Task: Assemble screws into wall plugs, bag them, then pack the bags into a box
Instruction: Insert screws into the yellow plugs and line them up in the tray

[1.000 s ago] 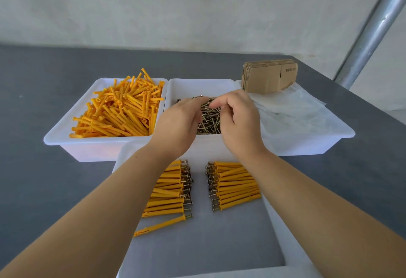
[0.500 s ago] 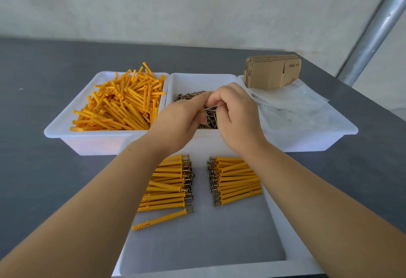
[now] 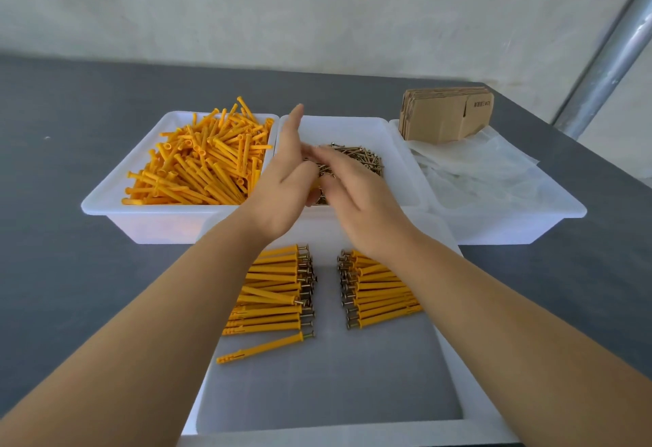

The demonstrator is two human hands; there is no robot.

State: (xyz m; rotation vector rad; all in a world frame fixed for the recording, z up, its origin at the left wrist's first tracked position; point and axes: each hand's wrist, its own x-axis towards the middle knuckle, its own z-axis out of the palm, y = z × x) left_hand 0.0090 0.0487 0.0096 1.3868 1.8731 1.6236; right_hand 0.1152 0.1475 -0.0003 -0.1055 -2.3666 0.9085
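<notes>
Both my hands hover over the middle white tray (image 3: 352, 125), which holds a heap of brass screws (image 3: 356, 157). My left hand (image 3: 285, 185) has straight fingers pointing up and away. My right hand (image 3: 356, 199) lies flat beside it, fingers stretched left and blurred. A few screws show in the gap between the two palms; whether they are pressed there I cannot tell. Loose orange wall plugs (image 3: 197, 164) fill the left tray (image 3: 106, 199). In the near tray (image 3: 328, 383), under my forearms, lie two rows of assembled plugs (image 3: 275, 291) (image 3: 381, 291).
The right tray (image 3: 529, 224) holds clear plastic bags (image 3: 476, 171) with a stack of flat cardboard boxes (image 3: 444, 115) at its back. One assembled plug (image 3: 264, 346) lies apart from the left row. A metal pole (image 3: 607, 65) rises at the grey table's (image 3: 70, 270) far right corner.
My fingers were curled and pinching at screws over the middle tray; now both hands have straightened out, palms facing each other.
</notes>
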